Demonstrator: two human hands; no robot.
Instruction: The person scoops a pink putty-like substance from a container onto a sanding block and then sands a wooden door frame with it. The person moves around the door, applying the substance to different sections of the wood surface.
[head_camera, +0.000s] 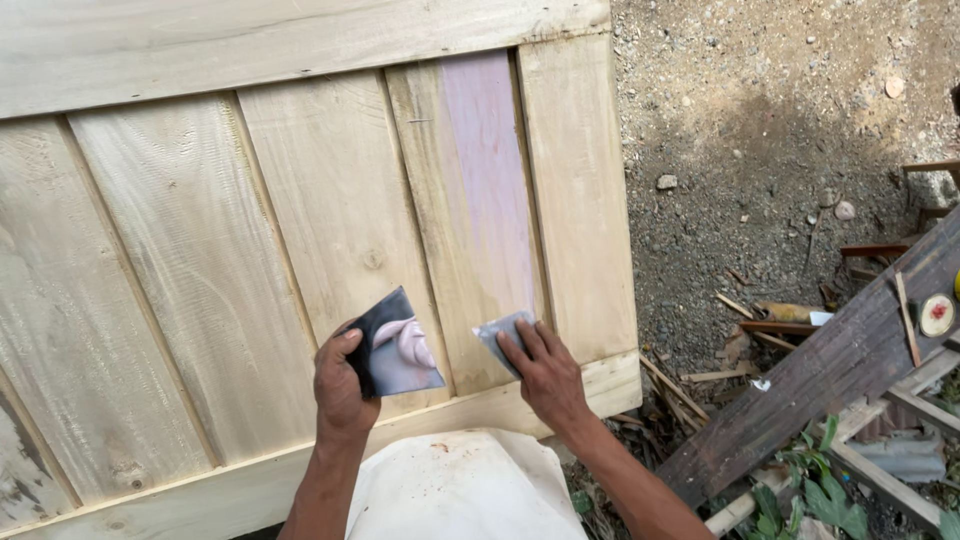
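Note:
A pale wooden panel (200, 260) of vertical boards in a frame lies below me. One board carries a pinkish smear of putty (490, 180). My left hand (340, 385) holds a dark square plate (395, 345) with a lump of pink putty on it. My right hand (545, 375) presses a small grey scraper (497, 333) flat against the board at the lower end of the pink smear.
A white sack-like cloth (460, 490) lies at the panel's near edge. To the right is gravel ground (780, 120) with wood scraps, a dark plank (830, 370), a round tin lid (937, 315) and green leaves (820, 490).

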